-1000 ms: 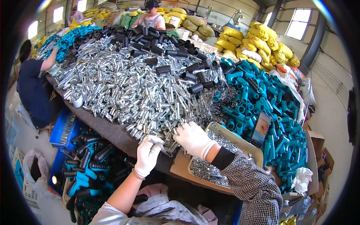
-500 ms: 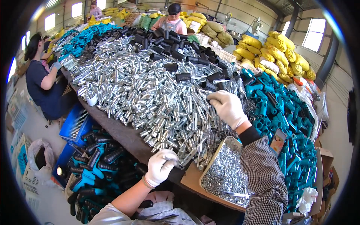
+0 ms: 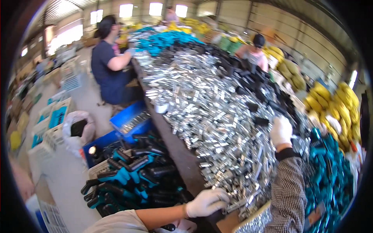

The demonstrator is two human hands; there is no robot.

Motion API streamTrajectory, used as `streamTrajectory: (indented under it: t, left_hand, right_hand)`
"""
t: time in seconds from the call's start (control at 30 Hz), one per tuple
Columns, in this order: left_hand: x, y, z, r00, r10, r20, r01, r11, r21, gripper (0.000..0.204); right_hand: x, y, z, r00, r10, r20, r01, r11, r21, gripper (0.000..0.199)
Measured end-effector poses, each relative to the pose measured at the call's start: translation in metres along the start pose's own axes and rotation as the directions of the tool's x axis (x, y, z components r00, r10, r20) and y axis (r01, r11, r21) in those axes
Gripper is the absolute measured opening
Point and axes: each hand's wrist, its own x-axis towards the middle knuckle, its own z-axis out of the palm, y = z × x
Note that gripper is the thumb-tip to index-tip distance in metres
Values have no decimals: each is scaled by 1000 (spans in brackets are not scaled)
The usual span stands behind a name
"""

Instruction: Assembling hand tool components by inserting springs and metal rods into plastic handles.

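Observation:
My left hand, in a white glove, is at the near edge of the heap of shiny metal fittings. Its fingers are curled together beside a silver metal piece; blur hides what they hold, if anything. Farther out, my right hand, also gloved, reaches over the right side of the heap, close to a black plastic sleeve. The fingers of that hand are smeared and turned away. Below my right forearm, a tray of small metal bits is partly cut off by the frame.
Black-and-teal handles fill containers at the left, beside a blue crate. Teal plastic parts are piled at the right. A co-worker sits across the left table edge; another works behind the heap. Yellow sacks are stacked beyond.
The view has swung left, so the heap and co-workers appear farther right. My right hand has moved from the silver fittings toward the black sleeves. My left hand stays by the near edge.

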Motion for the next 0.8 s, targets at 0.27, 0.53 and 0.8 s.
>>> streamTrajectory:
  t: [0.27,0.53,0.8]
  left_hand:
    - [-3,9,-9,1000,0,-26,2,998,63,18]
    - [-1,-2,-19,985,118,129,-142,971,192,8]
    - [1,12,-17,997,73,-14,-73,997,15,8]
  right_hand:
    - [52,50,71,872,202,447,-195,979,-63,39]
    - [76,52,93,793,113,599,-18,987,-162,38]
    - [64,38,53,736,300,607,-273,952,-140,51]
